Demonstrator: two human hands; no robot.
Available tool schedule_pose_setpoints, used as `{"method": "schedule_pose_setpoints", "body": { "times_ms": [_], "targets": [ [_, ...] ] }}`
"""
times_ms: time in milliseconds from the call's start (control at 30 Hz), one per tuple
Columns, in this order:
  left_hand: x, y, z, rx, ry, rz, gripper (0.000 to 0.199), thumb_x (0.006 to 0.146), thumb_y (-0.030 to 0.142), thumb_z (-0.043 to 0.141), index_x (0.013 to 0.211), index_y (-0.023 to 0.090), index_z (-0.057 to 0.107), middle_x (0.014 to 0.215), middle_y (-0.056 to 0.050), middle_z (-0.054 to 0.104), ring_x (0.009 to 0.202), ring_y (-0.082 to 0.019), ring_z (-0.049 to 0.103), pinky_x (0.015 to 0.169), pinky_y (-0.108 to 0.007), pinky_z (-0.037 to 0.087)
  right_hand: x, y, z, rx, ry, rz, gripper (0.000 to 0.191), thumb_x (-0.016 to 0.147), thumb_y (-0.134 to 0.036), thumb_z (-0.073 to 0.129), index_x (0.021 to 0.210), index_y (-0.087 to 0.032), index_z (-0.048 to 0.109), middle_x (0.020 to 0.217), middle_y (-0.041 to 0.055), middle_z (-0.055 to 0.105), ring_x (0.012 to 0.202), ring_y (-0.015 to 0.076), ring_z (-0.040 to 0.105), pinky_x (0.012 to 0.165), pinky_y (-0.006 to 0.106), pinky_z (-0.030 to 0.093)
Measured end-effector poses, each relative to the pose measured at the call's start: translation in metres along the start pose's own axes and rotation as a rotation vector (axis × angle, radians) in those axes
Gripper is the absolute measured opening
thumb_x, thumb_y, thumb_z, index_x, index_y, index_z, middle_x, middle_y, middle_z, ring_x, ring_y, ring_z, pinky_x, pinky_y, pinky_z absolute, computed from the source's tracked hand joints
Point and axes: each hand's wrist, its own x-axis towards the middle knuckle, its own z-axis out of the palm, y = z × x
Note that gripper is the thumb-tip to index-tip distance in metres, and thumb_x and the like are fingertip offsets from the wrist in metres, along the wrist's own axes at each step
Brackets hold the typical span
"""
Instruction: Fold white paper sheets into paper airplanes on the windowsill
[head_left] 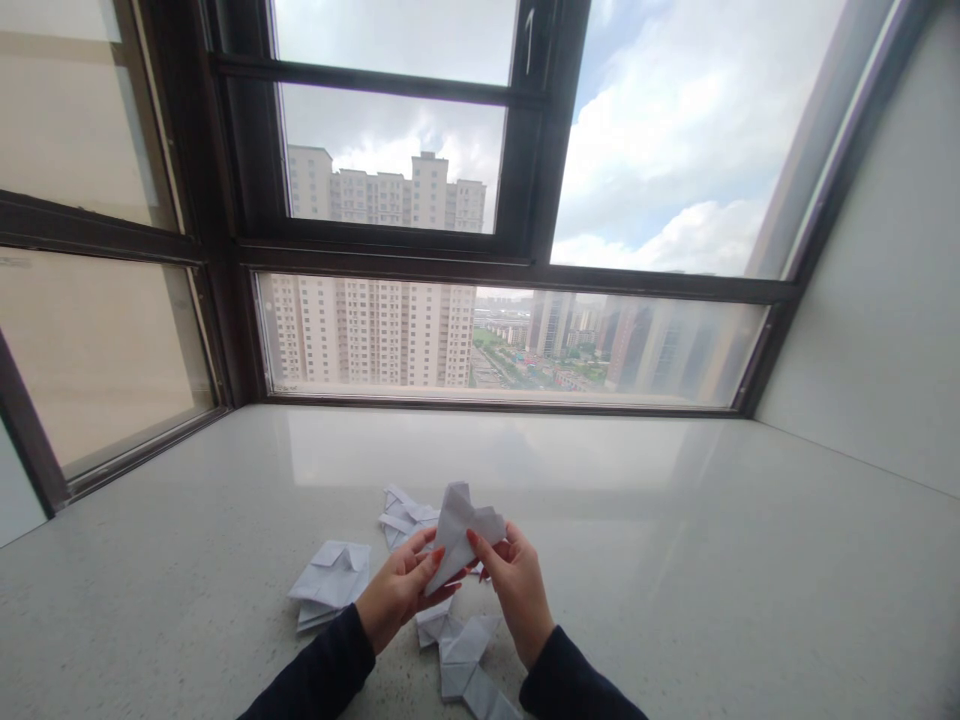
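Note:
A piece of folded white paper (455,532) is held up between both hands, its narrow point downward and two flaps spreading at the top. My left hand (405,582) grips its lower left side, thumb on the front face. On the right side, my right hand (511,572) pinches it with the thumb near the middle; the fingers behind are partly hidden. Left of my left hand lies a small stack of folded paper (334,578). Behind the hands rests another folded paper piece (405,515). Several more folded papers (465,650) lie below, between my forearms.
The pieces lie on a pale speckled windowsill (675,580) with a glossy surface. Dark window frames (510,405) bound it at the back and left. A white wall (877,280) rises at the right. Tall buildings show through the glass.

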Motion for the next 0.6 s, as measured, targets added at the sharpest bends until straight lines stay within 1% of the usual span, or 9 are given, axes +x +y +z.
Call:
{"method": "schedule_pose_setpoints", "body": {
  "times_ms": [133, 267, 333, 467, 533, 600],
  "targets": [
    [0.004, -0.001, -0.003, -0.046, 0.057, 0.056, 0.040, 0.060, 0.036, 0.068, 0.095, 0.020, 0.057, 0.088, -0.005, 0.065, 0.080, -0.020, 0.060, 0.075, -0.033, 0.044, 0.000, 0.000, 0.000, 0.012, 0.009, -0.025, 0.028, 0.061, -0.038, 0.065, 0.073, -0.014, 0.054, 0.053, -0.0014, 0.059, 0.043, 0.0101, 0.048, 0.039, 0.020, 0.035],
    [0.007, 0.001, -0.009, 0.019, 0.132, 0.083, 0.041, 0.057, 0.037, 0.069, 0.092, 0.016, 0.059, 0.080, -0.005, 0.067, 0.077, -0.020, 0.061, 0.068, -0.028, 0.045, 0.000, -0.003, 0.001, 0.014, 0.027, -0.049, 0.028, 0.061, -0.039, 0.065, 0.072, -0.015, 0.054, 0.048, -0.0046, 0.053, 0.038, 0.0072, 0.040, 0.036, 0.019, 0.032],
    [0.007, 0.003, -0.012, 0.028, 0.158, 0.105, 0.043, 0.055, 0.034, 0.071, 0.092, 0.015, 0.060, 0.085, -0.007, 0.066, 0.081, -0.021, 0.061, 0.070, -0.027, 0.045, -0.001, -0.004, 0.002, 0.012, 0.032, -0.062, 0.029, 0.062, -0.040, 0.064, 0.072, -0.015, 0.054, 0.048, -0.0048, 0.052, 0.038, 0.0069, 0.039, 0.036, 0.019, 0.031],
    [0.005, 0.008, -0.011, 0.017, 0.201, 0.161, 0.049, 0.052, 0.022, 0.075, 0.097, 0.016, 0.058, 0.105, -0.010, 0.060, 0.095, -0.022, 0.055, 0.080, -0.028, 0.042, -0.001, -0.006, 0.002, -0.002, 0.048, -0.086, 0.031, 0.061, -0.042, 0.064, 0.072, -0.015, 0.055, 0.048, -0.0041, 0.052, 0.038, 0.0075, 0.039, 0.035, 0.019, 0.031],
    [0.004, 0.009, -0.010, 0.006, 0.193, 0.158, 0.054, 0.049, 0.017, 0.076, 0.100, 0.016, 0.058, 0.106, -0.011, 0.060, 0.098, -0.022, 0.054, 0.082, -0.029, 0.041, -0.001, -0.007, 0.002, -0.005, 0.053, -0.097, 0.031, 0.061, -0.043, 0.064, 0.071, -0.015, 0.055, 0.048, -0.0040, 0.052, 0.038, 0.0077, 0.039, 0.035, 0.020, 0.031],
    [0.004, 0.010, -0.008, -0.006, 0.156, 0.149, 0.057, 0.046, 0.016, 0.077, 0.100, 0.015, 0.058, 0.102, -0.011, 0.062, 0.096, -0.023, 0.055, 0.083, -0.029, 0.040, -0.001, -0.007, 0.002, -0.005, 0.052, -0.109, 0.030, 0.062, -0.042, 0.064, 0.071, -0.015, 0.055, 0.048, -0.0043, 0.051, 0.038, 0.0074, 0.039, 0.035, 0.019, 0.031]
  ]
}}
